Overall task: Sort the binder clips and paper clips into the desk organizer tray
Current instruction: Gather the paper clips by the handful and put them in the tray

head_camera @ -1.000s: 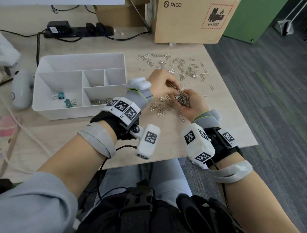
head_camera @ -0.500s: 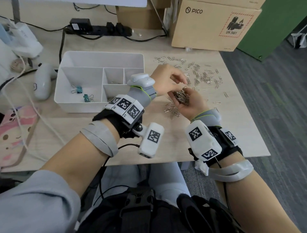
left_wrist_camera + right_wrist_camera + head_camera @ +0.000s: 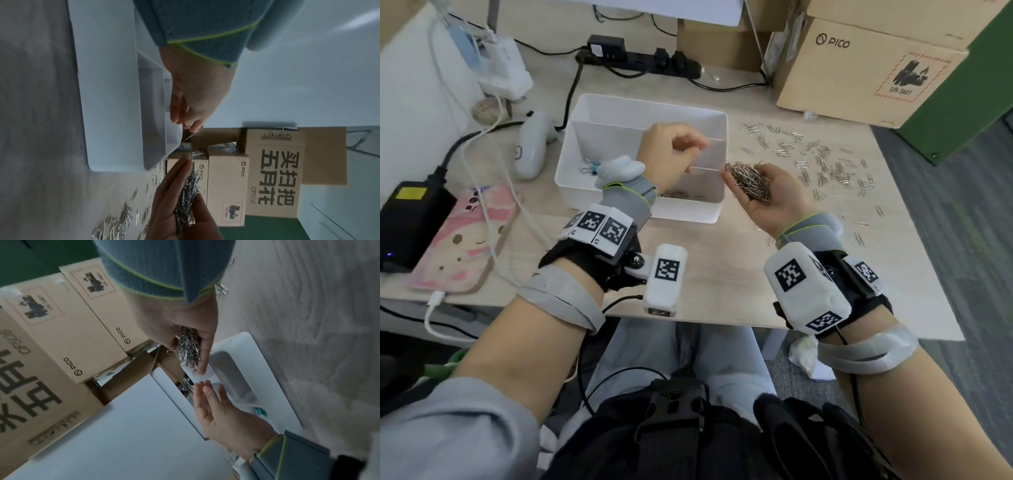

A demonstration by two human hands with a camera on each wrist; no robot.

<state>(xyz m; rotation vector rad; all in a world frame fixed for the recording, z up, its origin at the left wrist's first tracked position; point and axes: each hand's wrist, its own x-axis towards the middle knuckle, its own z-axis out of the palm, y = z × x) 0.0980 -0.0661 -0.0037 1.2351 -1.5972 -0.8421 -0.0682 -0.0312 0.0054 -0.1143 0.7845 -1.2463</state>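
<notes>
The white organizer tray (image 3: 647,102) stands at the middle of the desk. My right hand (image 3: 774,198) is cupped palm up at the tray's right wall and holds a heap of silver paper clips (image 3: 748,180). In the right wrist view, fingers and thumb close round the clips (image 3: 189,350) above the tray's rim (image 3: 267,378). My left hand (image 3: 671,154) hovers over the tray with relaxed fingers and holds nothing (image 3: 218,410). Teal binder clips (image 3: 590,168) lie in the left compartment, and some paper clips (image 3: 678,195) in the front one. Several loose paper clips (image 3: 825,168) are scattered to the right.
A PICO cardboard box (image 3: 859,68) and a power strip (image 3: 640,61) with cables line the back. Left of the tray lie a white controller (image 3: 532,147), a pink case (image 3: 462,240) and a black adapter (image 3: 407,222). The desk's front edge runs just behind my wrists.
Both hands moved left from the loose pile to the tray. The right hand carried its handful of clips along; the left hand came off that heap and now hovers over the tray.
</notes>
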